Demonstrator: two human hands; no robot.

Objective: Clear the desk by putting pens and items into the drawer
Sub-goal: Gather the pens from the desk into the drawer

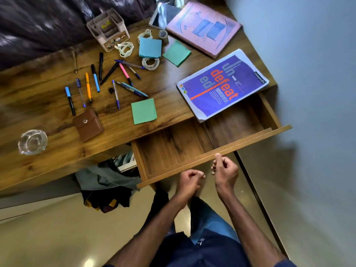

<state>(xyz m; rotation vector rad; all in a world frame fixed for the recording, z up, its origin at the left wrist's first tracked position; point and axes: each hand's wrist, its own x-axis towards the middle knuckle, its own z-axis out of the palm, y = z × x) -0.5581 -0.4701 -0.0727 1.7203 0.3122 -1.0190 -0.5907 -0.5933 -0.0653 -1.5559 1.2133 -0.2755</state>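
Two curled, empty hands (left, right) at the open drawer's front edge.

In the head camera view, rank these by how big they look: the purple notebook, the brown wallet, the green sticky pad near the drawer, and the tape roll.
1. purple notebook
2. brown wallet and green sticky pad: too alike to rank
3. tape roll

One wide-angle head camera looks steeply down and forward from above the person, tilted so the table runs diagonally. The open drawer lies near mid-frame, the hands close below it, the floor beneath.
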